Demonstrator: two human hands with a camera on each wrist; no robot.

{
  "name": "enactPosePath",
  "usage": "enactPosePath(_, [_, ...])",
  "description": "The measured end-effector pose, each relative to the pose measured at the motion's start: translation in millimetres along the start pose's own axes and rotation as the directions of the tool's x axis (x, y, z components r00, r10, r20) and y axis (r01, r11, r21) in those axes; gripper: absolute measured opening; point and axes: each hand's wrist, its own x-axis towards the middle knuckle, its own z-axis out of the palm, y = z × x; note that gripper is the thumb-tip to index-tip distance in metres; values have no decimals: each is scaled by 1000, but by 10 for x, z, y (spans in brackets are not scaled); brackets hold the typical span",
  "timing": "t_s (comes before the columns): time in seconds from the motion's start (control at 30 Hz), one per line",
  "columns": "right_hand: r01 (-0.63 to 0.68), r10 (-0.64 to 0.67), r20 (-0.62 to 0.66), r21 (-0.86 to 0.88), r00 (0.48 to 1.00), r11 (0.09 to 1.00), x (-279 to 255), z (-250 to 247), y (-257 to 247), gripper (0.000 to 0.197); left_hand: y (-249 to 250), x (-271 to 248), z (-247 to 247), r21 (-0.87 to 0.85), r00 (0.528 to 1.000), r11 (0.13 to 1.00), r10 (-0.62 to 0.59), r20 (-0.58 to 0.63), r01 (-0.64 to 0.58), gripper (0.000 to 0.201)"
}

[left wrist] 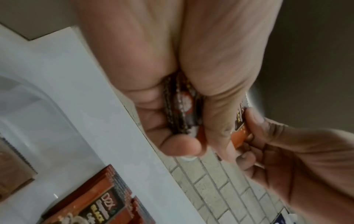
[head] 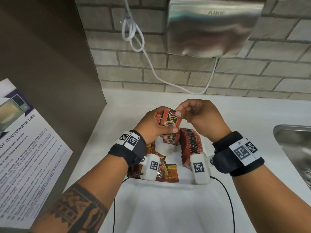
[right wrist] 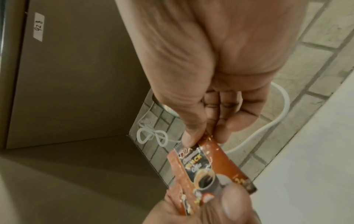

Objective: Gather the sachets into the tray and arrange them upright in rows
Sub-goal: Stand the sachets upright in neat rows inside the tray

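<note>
My left hand [head: 155, 122] grips a small stack of orange-and-black coffee sachets [head: 170, 119] above the white tray [head: 170, 202]. My right hand [head: 193, 113] pinches the top corner of the front sachet [right wrist: 205, 165] between thumb and forefinger. The stack's edges [left wrist: 180, 109] show between my left palm and fingers. In the tray, a row of sachets [head: 191, 145] stands upright on the right. A shorter upright group [head: 170, 139] stands behind my left hand. Loose sachets [head: 166, 170] lie flat at the tray's left.
A steel sink [head: 296, 148] lies at the right of the white counter [head: 244, 115]. A brown cabinet wall [head: 50, 56] with a microwave notice [head: 25, 148] stands at the left. Behind are a brick wall, a hand dryer [head: 213, 26] and a looped white cable [head: 134, 34].
</note>
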Motion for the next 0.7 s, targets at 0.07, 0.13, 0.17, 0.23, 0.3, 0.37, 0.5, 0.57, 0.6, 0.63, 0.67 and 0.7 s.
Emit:
enactPosePath(0.07, [1,-2,-20,-79,1000,997,37,-39,23,4,-53,14,-37,77,996,993,-82,-22,84,42])
enactPosePath(0.13, [-43,43,-8,-165,999,985,85,-62,94,6,-141,19,-100,160,975,962,-222,-27,223,29])
enactPosePath(0.17, [-76,79,2,-203,997,976,106,-59,148,8,-180,20,-132,228,955,929,-295,-22,292,23])
enactPosePath(0.23, [-143,152,16,-262,988,954,129,-24,271,10,-230,14,-159,406,893,817,-451,5,410,20])
enactPosePath(0.3, [-184,205,41,-298,978,937,129,38,385,10,-241,-5,-126,518,821,721,-568,59,461,23])
enactPosePath(0.37, [-190,230,84,-335,970,923,129,107,480,8,-284,-1,-57,560,782,693,-611,121,455,24])
enactPosePath(0.5, [-234,294,131,-350,947,907,154,233,634,8,-382,76,119,622,744,676,-633,213,397,31])
enactPosePath(0.57, [-279,340,144,-332,929,901,172,289,703,5,-420,132,193,648,737,653,-644,203,392,37])
enactPosePath(0.6, [-287,350,150,-332,924,899,181,312,740,6,-434,164,224,659,731,642,-652,202,391,40])
enactPosePath(0.63, [-288,355,153,-340,922,895,194,333,783,8,-449,192,250,668,723,634,-660,204,389,41])
enactPosePath(0.67, [-291,363,154,-358,919,887,209,349,820,10,-456,222,271,677,717,627,-665,209,385,41])
enactPosePath(0.7, [-296,375,154,-378,914,877,220,361,848,12,-471,255,283,692,712,617,-670,210,376,41])
